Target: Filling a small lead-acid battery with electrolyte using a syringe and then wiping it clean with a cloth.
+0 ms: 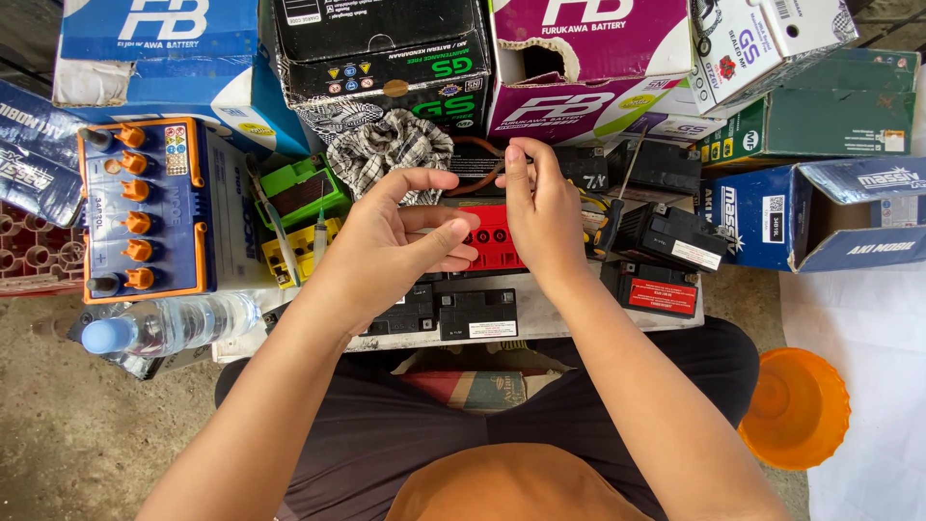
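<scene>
Amid boxes, left hand [391,253] half-open touches red battery [494,238]; right hand's [542,214] grip unclear.

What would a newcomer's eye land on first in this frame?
Probably the two hands at centre: the left hand and right hand meet over a small battery with a red top on a low work surface. Next comes the large blue battery with orange caps at the left, with a water bottle lying in front of it. A bright orange bowl sits on the floor at lower right.
</scene>
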